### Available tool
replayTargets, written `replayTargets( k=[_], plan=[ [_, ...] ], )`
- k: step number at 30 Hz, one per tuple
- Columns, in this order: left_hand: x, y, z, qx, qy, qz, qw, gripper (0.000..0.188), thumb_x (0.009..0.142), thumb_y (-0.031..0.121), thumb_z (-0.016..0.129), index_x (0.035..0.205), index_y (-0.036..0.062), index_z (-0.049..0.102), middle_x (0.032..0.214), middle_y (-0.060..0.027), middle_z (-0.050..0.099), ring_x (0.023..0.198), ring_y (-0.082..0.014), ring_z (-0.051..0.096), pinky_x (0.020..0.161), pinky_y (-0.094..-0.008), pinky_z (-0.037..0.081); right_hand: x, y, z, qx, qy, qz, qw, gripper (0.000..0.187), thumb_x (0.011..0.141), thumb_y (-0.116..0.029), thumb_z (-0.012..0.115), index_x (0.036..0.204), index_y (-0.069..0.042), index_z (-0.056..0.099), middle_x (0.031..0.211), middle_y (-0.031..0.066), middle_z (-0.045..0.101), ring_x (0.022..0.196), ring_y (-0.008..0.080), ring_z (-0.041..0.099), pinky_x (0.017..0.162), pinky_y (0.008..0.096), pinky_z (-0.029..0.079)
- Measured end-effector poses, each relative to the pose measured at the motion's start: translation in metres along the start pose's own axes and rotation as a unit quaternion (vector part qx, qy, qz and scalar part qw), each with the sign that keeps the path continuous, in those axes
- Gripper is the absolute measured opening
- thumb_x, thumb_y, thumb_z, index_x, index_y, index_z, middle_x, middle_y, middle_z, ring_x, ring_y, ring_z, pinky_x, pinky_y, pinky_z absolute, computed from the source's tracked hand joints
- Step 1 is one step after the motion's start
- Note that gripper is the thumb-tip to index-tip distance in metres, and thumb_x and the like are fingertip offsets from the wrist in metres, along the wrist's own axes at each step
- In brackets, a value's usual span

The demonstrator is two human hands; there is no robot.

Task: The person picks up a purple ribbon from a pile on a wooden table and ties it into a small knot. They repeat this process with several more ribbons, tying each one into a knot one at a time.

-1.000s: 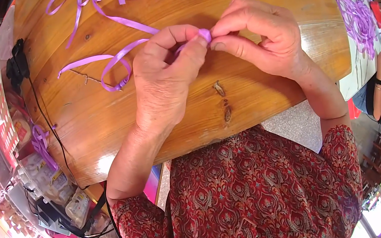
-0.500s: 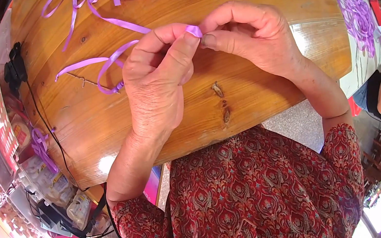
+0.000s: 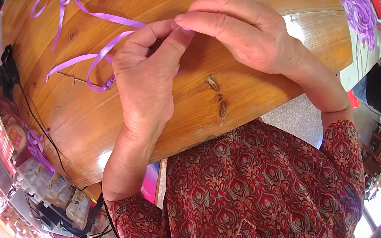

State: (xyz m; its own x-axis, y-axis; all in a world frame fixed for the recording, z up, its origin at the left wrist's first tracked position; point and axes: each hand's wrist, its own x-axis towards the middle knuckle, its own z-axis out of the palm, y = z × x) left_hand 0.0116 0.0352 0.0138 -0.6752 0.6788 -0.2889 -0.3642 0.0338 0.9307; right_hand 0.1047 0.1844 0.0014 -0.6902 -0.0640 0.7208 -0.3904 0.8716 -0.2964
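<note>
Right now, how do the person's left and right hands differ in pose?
The left hand points away from the body, while the right hand slants across to the left. The left hand's thumb and index finger pinch a purple ribbon; the right hand's fingers stretch over it, their grip unclear. Both are bare, fingertips close together over the wooden table.

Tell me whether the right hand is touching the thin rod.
Apart: the head view shows the right hand well right of the thin rod, with the left hand between them.
</note>
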Motion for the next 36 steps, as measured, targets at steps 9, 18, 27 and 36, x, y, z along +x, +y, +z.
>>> replayTargets(
  k=[9, 18, 27, 36],
  plan=[
    [0.007, -0.001, -0.007, -0.176, -0.151, -0.085, 0.969, 0.012, 0.085, 0.007, 0.061, 0.094, -0.0014, 0.061, 0.065, 0.0062, 0.045, 0.050, -0.0030, 0.030, 0.046, -0.0201, 0.023, 0.026, -0.004, -0.024, 0.148, -0.075, 0.162, 0.973, 0.023, 0.073, -0.002, 0.065, 0.096, 0.000, 0.066, 0.088, 0.0106, 0.063, 0.079, 0.0220, 0.060, 0.069, 0.0303, 0.047],
    [0.002, 0.002, -0.004, -0.134, -0.066, -0.030, 0.988, 0.007, 0.081, 0.002, 0.062, 0.087, 0.0012, 0.059, 0.070, 0.0063, 0.050, 0.057, -0.0009, 0.040, 0.050, -0.0166, 0.031, 0.021, -0.005, -0.017, 0.148, -0.049, 0.215, 0.964, 0.029, 0.073, 0.003, 0.070, 0.101, -0.001, 0.062, 0.088, 0.0116, 0.062, 0.077, 0.0245, 0.061, 0.067, 0.0285, 0.047],
    [-0.001, -0.001, -0.001, -0.007, -0.046, 0.028, 0.999, 0.004, 0.082, 0.003, 0.062, 0.086, 0.0021, 0.060, 0.073, 0.0049, 0.056, 0.065, -0.0006, 0.049, 0.057, -0.0153, 0.040, 0.027, -0.027, -0.031, 0.165, -0.049, 0.263, 0.949, 0.019, 0.072, 0.005, 0.066, 0.090, -0.002, 0.062, 0.082, 0.0102, 0.061, 0.072, 0.0216, 0.060, 0.062, 0.0280, 0.047],
    [-0.003, -0.005, 0.005, 0.031, -0.053, 0.107, 0.992, 0.006, 0.082, 0.000, 0.062, 0.085, 0.0027, 0.058, 0.068, 0.0074, 0.052, 0.060, 0.0017, 0.044, 0.052, -0.0141, 0.036, 0.027, -0.027, -0.038, 0.231, -0.077, 0.330, 0.912, 0.013, 0.076, 0.002, 0.062, 0.089, -0.002, 0.060, 0.080, 0.0087, 0.058, 0.070, 0.0182, 0.059, 0.061, 0.0253, 0.044]
  ],
)
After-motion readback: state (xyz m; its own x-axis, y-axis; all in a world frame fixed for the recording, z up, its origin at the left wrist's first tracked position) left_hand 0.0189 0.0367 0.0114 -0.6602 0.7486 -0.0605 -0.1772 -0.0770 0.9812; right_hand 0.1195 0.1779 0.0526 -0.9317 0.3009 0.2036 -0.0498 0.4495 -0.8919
